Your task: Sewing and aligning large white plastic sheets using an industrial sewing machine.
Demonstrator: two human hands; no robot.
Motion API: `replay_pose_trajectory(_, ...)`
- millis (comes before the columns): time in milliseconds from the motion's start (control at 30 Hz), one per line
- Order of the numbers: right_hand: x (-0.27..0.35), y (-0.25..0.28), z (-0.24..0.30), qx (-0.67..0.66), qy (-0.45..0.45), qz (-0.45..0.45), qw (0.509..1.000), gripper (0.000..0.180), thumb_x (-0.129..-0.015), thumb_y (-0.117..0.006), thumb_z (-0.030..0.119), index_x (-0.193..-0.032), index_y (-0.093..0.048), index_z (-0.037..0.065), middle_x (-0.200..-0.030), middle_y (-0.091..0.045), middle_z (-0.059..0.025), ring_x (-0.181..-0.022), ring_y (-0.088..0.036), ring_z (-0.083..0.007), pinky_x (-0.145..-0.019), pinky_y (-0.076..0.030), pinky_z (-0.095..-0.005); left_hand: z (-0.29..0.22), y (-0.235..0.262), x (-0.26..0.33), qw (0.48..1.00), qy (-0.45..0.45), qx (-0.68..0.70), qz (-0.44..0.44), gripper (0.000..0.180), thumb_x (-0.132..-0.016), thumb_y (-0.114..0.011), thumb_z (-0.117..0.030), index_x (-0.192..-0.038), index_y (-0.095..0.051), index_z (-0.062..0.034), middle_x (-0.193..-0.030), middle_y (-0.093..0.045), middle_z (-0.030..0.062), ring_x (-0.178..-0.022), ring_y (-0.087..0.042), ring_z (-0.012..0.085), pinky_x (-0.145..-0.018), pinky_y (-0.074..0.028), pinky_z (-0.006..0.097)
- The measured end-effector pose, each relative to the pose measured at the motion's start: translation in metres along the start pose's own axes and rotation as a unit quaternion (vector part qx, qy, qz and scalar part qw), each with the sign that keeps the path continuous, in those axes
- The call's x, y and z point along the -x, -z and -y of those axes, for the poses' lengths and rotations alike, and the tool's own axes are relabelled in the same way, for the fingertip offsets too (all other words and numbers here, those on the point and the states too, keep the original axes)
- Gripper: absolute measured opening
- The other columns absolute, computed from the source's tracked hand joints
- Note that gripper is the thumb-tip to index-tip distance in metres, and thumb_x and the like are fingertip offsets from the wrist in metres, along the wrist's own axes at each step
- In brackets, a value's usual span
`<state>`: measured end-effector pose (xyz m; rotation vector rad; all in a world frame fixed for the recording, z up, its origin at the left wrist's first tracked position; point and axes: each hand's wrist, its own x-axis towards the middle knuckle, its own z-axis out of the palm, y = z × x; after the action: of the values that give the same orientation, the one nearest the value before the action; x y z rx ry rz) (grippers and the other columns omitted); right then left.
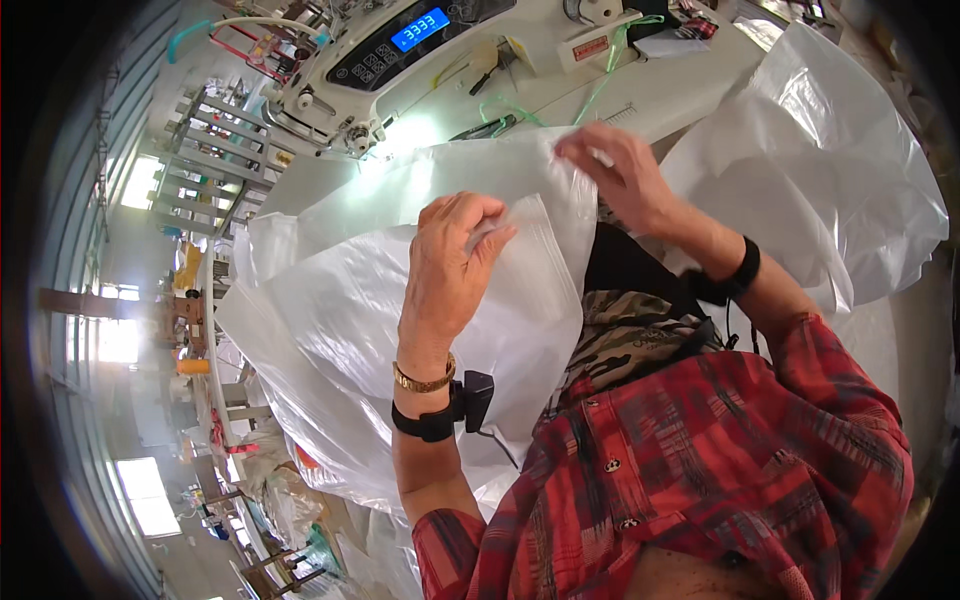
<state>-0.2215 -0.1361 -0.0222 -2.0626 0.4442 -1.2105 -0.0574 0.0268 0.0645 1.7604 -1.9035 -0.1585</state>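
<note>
Across my lap and up onto the sewing table lies glossy, translucent white plastic sheeting (340,300), with a hemmed edge near its upper corner. My left hand (450,265) is over it, fingers curled and thumb toward the forefinger, with a fold of the sheeting between them. Farther right, my right hand (630,185) pinches the sheeting's far right corner; its fingertips are slightly blurred. Just beyond my hands stands an industrial sewing machine (345,75) with a lit blue display; its lamp shines on the sheeting near the needle area.
On the machine table (660,105) lie dark scissors or snips (485,128), green string (612,60) and a small brush-like tool (487,78). More bunched white plastic (800,170) drapes at the right. Metal racks (215,165) stand at the left.
</note>
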Motion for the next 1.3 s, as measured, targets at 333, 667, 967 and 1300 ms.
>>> replay_pose_trajectory(333,-0.032,-0.018,-0.047,0.240,0.013,0.070,0.968,0.018,-0.086,-0.067,0.022,-0.098,-0.066,0.009,-0.114,-0.059,-0.0047,-0.115,-0.047,-0.0262,-0.094,-0.034,-0.0418,-0.005,-0.001,0.005,0.992,0.081,0.073,-0.062,0.018,-0.079,-0.075,-0.011,-0.088,-0.062,-0.0017,-0.088,-0.064,0.0095,-0.082,-0.058,0.0268,-0.070,-0.048,0.035)
replay_pose_trajectory(667,-0.034,-0.005,0.053,0.076,0.214,0.156,0.961,0.011,-0.083,-0.067,0.011,-0.091,-0.062,0.007,-0.083,-0.061,-0.0065,-0.083,-0.061,-0.0260,-0.081,-0.046,-0.0366,-0.006,0.010,-0.004,0.982,-0.111,0.055,-0.143,0.015,-0.076,-0.076,-0.010,-0.081,-0.063,-0.0033,-0.083,-0.063,0.0038,-0.075,-0.058,0.0234,-0.077,-0.046,0.038)
replay_pose_trajectory(967,-0.012,-0.008,0.060,-0.276,-0.110,0.155,0.942,0.012,-0.089,-0.067,0.009,-0.096,-0.062,0.000,-0.074,-0.052,0.0005,-0.071,-0.047,-0.0064,-0.066,-0.044,-0.0242,0.001,0.026,0.013,0.991,-0.038,0.021,-0.127,0.014,-0.077,-0.076,-0.015,-0.080,-0.065,-0.0073,-0.083,-0.065,0.0024,-0.079,-0.059,0.0201,-0.088,-0.037,0.033)
replay_pose_trajectory(1300,-0.002,-0.016,0.073,-0.188,0.004,0.117,0.975,0.015,-0.093,-0.063,0.011,-0.099,-0.063,-0.003,-0.083,-0.063,-0.0040,-0.080,-0.056,-0.0105,-0.072,-0.048,-0.0267,-0.002,0.017,0.015,0.990,0.008,0.022,-0.142,0.013,-0.083,-0.072,-0.019,-0.084,-0.064,-0.0090,-0.084,-0.067,-0.0007,-0.082,-0.062,0.0171,-0.108,-0.025,0.044)
